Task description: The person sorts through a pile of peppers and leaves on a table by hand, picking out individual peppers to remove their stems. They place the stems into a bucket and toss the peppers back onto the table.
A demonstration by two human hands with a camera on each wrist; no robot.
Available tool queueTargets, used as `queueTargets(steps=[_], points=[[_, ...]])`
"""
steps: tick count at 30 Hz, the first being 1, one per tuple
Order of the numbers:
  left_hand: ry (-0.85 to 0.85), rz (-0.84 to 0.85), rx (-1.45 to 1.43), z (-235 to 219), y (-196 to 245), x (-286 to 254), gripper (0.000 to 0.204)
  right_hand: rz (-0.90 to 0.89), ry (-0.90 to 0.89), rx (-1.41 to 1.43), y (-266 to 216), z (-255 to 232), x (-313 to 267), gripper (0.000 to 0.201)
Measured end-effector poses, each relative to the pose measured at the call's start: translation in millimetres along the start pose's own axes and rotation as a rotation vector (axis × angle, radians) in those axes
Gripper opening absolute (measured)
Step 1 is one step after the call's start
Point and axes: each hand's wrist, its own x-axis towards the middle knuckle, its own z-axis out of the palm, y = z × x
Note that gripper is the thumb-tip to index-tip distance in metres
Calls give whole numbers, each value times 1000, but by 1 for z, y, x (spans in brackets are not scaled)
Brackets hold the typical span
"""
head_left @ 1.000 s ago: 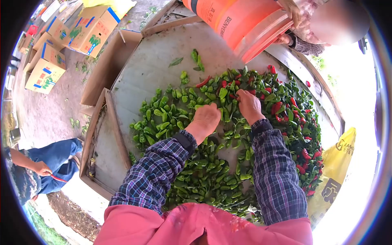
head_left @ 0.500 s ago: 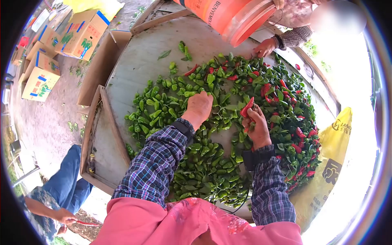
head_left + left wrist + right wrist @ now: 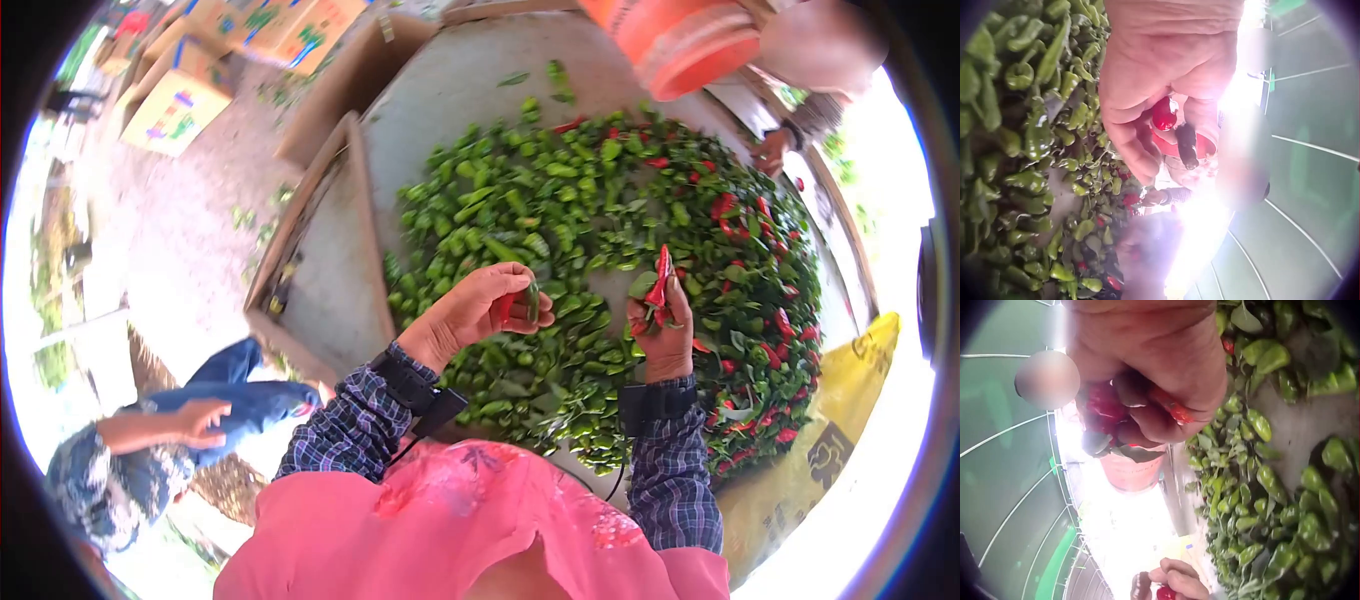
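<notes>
My left hand (image 3: 478, 310) is above the near side of the green peppers (image 3: 560, 190), palm turned up. Its curled fingers hold a red pepper (image 3: 1165, 114) and a dark green pepper (image 3: 1186, 145). To the right, my right hand (image 3: 664, 335) grips red peppers (image 3: 661, 277), one pointing upward from the fist, with a green leaf beside them. Part of that bunch is hidden by the fingers in the right wrist view. Beyond it lies a heap of leafy stems with red peppers (image 3: 782, 322) among them.
Another person's hand (image 3: 770, 152) reaches to the heap's far right edge, near a tilted orange bucket (image 3: 695, 60). Wooden strips (image 3: 368, 210) edge the table. Printed cardboard boxes (image 3: 175, 105) stand at the left. A yellow bag (image 3: 850, 390) hangs at the right.
My right hand has come up from the pile with red peppers. The left has drawn back toward me and turned over, a red pepper now showing in it. The other person's hand has shifted right.
</notes>
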Motion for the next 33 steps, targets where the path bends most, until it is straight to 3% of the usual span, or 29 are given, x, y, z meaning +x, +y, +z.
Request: queueTargets(steps=[2, 4, 5, 6, 8, 9, 11, 12, 14, 15, 16, 17, 19, 20, 21, 22, 24, 25, 27, 28, 29, 30, 33], points=[[-65, 38, -22, -28, -14, -47, 21, 45, -54, -41, 20, 46, -7, 34], [34, 63, -50, -53, -36, -121, 22, 164, -143, -52, 53, 72, -18, 37], [80, 144, -101, -77, -60, -158, 23, 299, -260, -231, 74, 86, -23, 39], [147, 246, -154, -101, -87, -208, 24, 443, -408, -406, 106, 108, -29, 41], [400, 241, -236, -124, -119, -266, 28, 744, -450, -628, 133, 164, -50, 43], [410, 255, -246, -128, -132, -284, 28, 821, -552, -598, 160, 173, -56, 43], [703, 272, -296, -136, -143, -314, 37, 943, -725, -538, 227, 183, -64, 44], [705, 279, -300, -142, -154, -322, 37, 959, -827, -524, 259, 183, -73, 44], [956, 228, -353, -166, -172, -328, 36, 815, -1078, -814, 314, 186, -86, 46], [983, 181, -355, -190, -187, -335, 40, 562, -1229, -1033, 332, 186, -93, 47], [1131, 169, -324, -194, -192, -332, 43, 286, -1353, -1250, 343, 185, -99, 48], [1153, 155, -215, -222, -215, -342, 45, 225, -1354, -1324, 346, 188, -104, 50], [1266, 103, -296, -220, -193, -333, 51, 7, -1293, -1403, 330, 185, -101, 46], [1275, 382, 115, -208, -186, -318, 47, 67, -1240, -1208, 311, 185, -92, 44], [1404, 146, 92, -208, -164, -310, 60, 58, -1163, -1177, 287, 180, -80, 41], [1213, 356, 537, -270, -179, -311, 36, 47, -1097, -1132, 258, 179, -72, 38], [1466, 572, 975, -230, -122, -266, 34, -95, -812, -1218, 188, 169, -52, 36], [1434, 591, 988, -201, -88, -245, 34, -122, -595, -1240, 158, 158, -43, 34], [1036, 754, 1035, -142, -19, -201, 32, -137, -181, -1216, 102, 109, -23, 35], [929, 714, 1199, -121, 8, -178, 32, -253, 2, -1330, 76, 89, -17, 35], [818, 671, 1359, -103, 31, -153, 32, -351, 102, -1395, 54, 54, -9, 35], [697, 735, 1539, -85, 48, -122, 32, -444, 204, -1459, 36, 24, -4, 36], [268, 898, 1828, -31, 60, -40, 33, -315, 364, -1512, 6, -5, -5, 39]])
